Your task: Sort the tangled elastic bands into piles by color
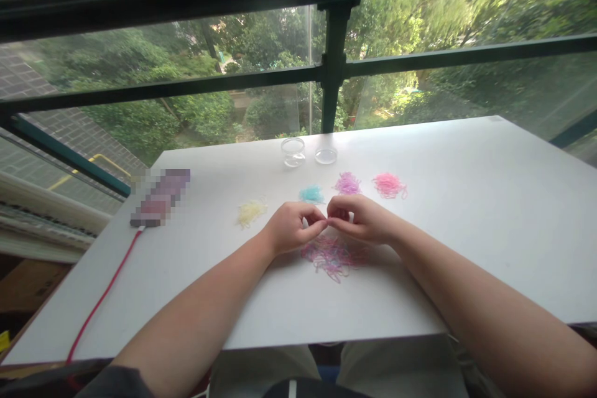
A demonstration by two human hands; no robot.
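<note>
My left hand (297, 227) and my right hand (359, 219) meet fingertip to fingertip above the table, each closed in a pinch. Whatever lies between the fingertips is too small to make out. Just below them spreads a loose mixed pile of pink, purple and bluish strands (333, 260). Beyond the hands lie sorted piles: a blue one (311, 193), a purple one (347, 183) and a pink one (388, 185). A pale yellow pile (250, 212) rests to the left of my left hand.
A clear round container (293, 153) and a clear shallow lid (325, 156) stand near the far edge of the white table (489, 211). At the left lies a blurred-out device (163, 196) with a red cable (105, 291). Behind the table are green-framed windows.
</note>
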